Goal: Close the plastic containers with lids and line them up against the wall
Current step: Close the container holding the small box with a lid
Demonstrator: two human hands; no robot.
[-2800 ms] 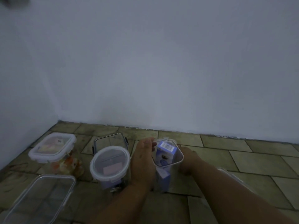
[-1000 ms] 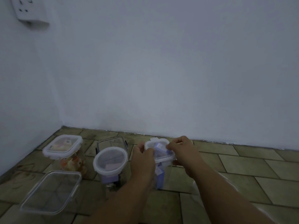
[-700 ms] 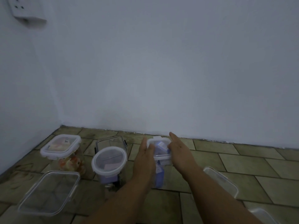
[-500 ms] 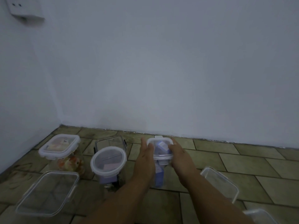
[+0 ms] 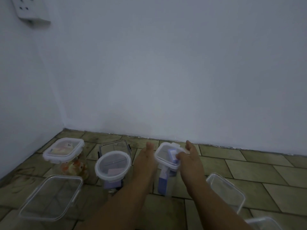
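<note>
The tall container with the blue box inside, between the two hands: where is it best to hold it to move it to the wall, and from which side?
Grip the tall container by its clear side walls below the lid, one hand per side: left hand, right hand. It stands upright and narrow, so a low grip should keep it from tipping; the lid's clips may not be latched.

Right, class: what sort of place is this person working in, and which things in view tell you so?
Probably a bare corner of a room indoors, down at floor level: a tiled floor meets plain painted walls, with a wall socket high on the left.
</note>
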